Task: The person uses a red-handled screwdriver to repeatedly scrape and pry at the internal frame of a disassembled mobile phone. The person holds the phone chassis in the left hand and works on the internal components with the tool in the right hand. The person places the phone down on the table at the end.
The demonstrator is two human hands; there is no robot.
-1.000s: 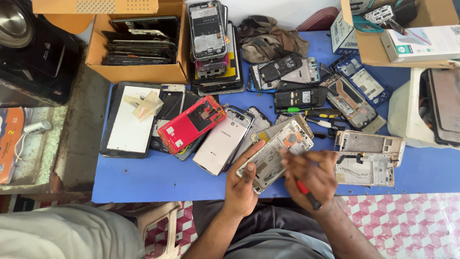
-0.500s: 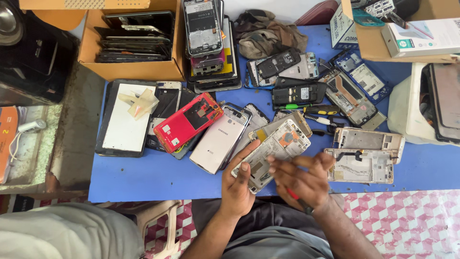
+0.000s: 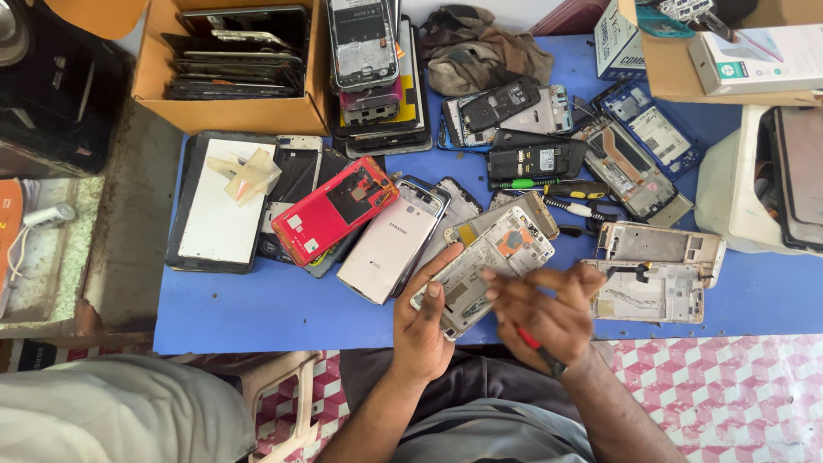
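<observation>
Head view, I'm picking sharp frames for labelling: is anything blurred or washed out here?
Head view: the right hand is motion-blurred over the opened phone frame, its red-handled tool smeared; the left hand and the blue table are sharp; lighting is even and soft, with mild glare on the white box.

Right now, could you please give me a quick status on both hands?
Left hand holds opened silver phone frame. Right hand grips red-handled tool, blurred. Loose phones crowd around.

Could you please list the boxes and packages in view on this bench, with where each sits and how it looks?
Brown cardboard box: top left, open, stacked with dark phone screens.
White carton: top right, flat and rectangular, teal mark.
Blue-and-white box: top edge, small, beside the carton.
</observation>
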